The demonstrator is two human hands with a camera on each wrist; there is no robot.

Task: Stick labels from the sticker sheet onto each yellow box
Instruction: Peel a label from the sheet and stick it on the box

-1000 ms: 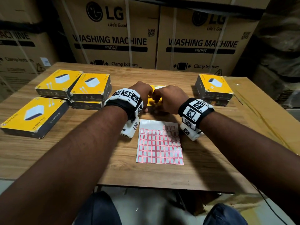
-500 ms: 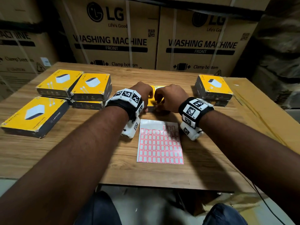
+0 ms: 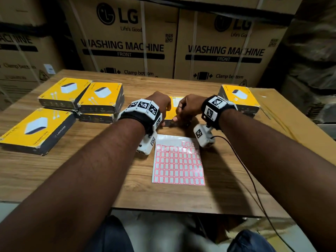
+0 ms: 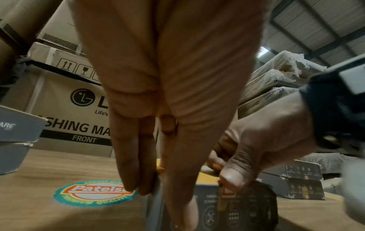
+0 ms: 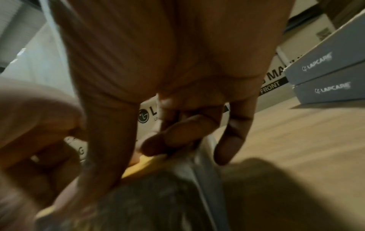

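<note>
A yellow box (image 3: pixel 172 108) with dark sides lies at the table's middle, between my hands. My left hand (image 3: pixel 163 113) holds its left front corner, fingers (image 4: pixel 136 164) down the side wall and thumb on the dark front face. My right hand (image 3: pixel 179 113) grips the front edge, curled fingers on the yellow top and the thumb (image 4: pixel 232 178) pressed onto a small red-bordered label (image 4: pixel 229 192) on the front face. The sticker sheet (image 3: pixel 179 162), with several red-bordered labels, lies flat on the table just in front of the box.
Three yellow boxes (image 3: pixel 65 91) (image 3: pixel 103 96) (image 3: pixel 34 128) lie at the left, with more beneath them. A stack of yellow boxes (image 3: pixel 240 97) stands at the right. Large cardboard cartons (image 3: pixel 127 46) wall off the table's far edge. A black cable (image 3: pixel 241 160) trails from my right wrist.
My right wrist has turned and shifted slightly right, with its thumb now at the box's front edge. The left hand and the sticker sheet have stayed put.
</note>
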